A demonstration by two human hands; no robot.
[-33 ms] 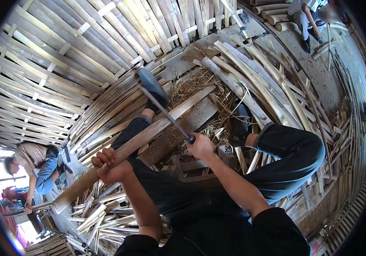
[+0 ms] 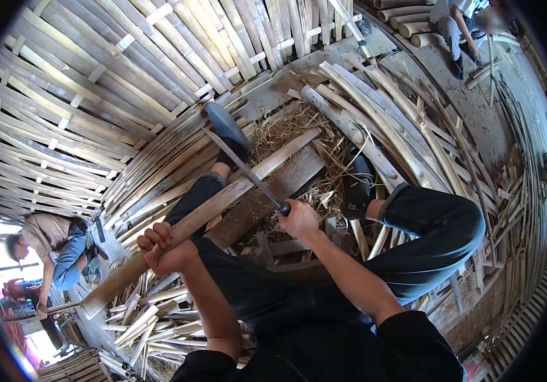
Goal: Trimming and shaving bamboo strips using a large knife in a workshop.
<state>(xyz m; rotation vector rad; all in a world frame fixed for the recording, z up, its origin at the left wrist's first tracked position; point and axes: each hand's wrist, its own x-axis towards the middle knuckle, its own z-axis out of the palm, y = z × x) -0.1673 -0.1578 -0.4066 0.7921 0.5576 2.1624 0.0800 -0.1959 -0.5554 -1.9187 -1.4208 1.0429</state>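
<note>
My left hand point(image 2: 168, 248) is closed round a long split bamboo strip point(image 2: 222, 198), which slants from the lower left up to the middle. The strip's upper part lies over a wooden block point(image 2: 299, 173) between my legs. My right hand point(image 2: 300, 218) grips the dark handle of a long-bladed knife point(image 2: 248, 170). Its narrow blade crosses the strip at a steep angle and reaches past it toward my left shoe point(image 2: 227, 124). Whether the edge bites into the bamboo cannot be made out.
Curly shavings point(image 2: 292, 127) surround the block. Split bamboo point(image 2: 407, 134) is heaped at the right, with shorter pieces point(image 2: 152, 325) at the lower left. A woven bamboo wall point(image 2: 127, 70) rises behind. One person point(image 2: 63, 248) bends at the left; another point(image 2: 458, 28) sits at the far right.
The knife's blade tip has shifted slightly to the left. The lower end of the bamboo strip has moved a little to the right and up. Both hands keep their grips.
</note>
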